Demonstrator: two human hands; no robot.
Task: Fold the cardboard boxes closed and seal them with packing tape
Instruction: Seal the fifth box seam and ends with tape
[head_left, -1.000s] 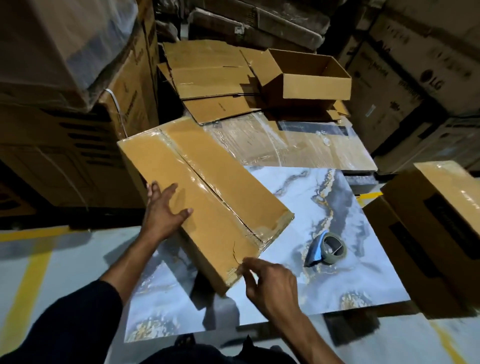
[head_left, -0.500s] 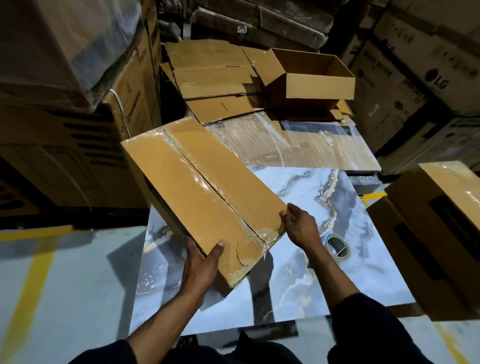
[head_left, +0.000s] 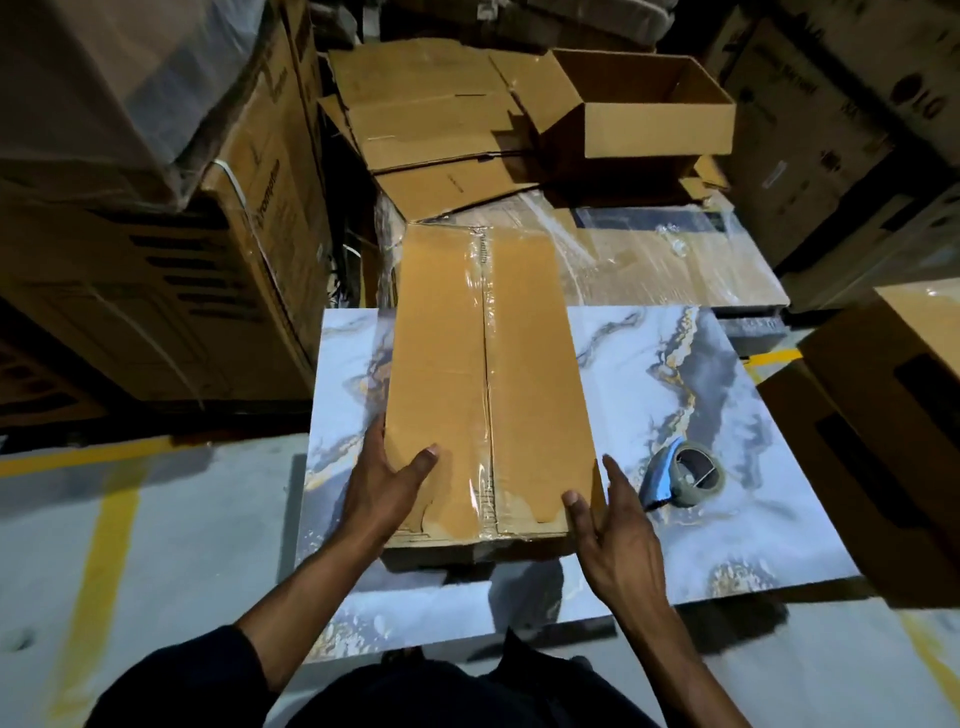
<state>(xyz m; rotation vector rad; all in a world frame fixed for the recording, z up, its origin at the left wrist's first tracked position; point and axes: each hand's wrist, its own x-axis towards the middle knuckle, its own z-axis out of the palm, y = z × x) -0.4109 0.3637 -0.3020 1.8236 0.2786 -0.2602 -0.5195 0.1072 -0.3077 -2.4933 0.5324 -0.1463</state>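
Note:
A long closed cardboard box (head_left: 524, 364) lies lengthwise on the marble-patterned slab (head_left: 727, 395), its centre seam covered with clear tape. My left hand (head_left: 387, 486) holds its near left corner, thumb on top and fingers along the side. My right hand (head_left: 610, 525) holds the near right corner, thumb on the top face and fingers straight against the side. A tape dispenser (head_left: 680, 475), blue with a grey roll, lies on the slab just right of my right hand.
An open empty box (head_left: 654, 122) and several flattened cartons (head_left: 426, 130) lie at the back on a plastic-wrapped stack (head_left: 675, 260). Tall stacked cartons (head_left: 182, 234) stand at the left, more boxes (head_left: 893, 431) at the right. Yellow floor lines (head_left: 98, 530) run at the left.
The box has been turned from a tilted diagonal to lie flat and straight away from me. Both hands have shifted to its near corners.

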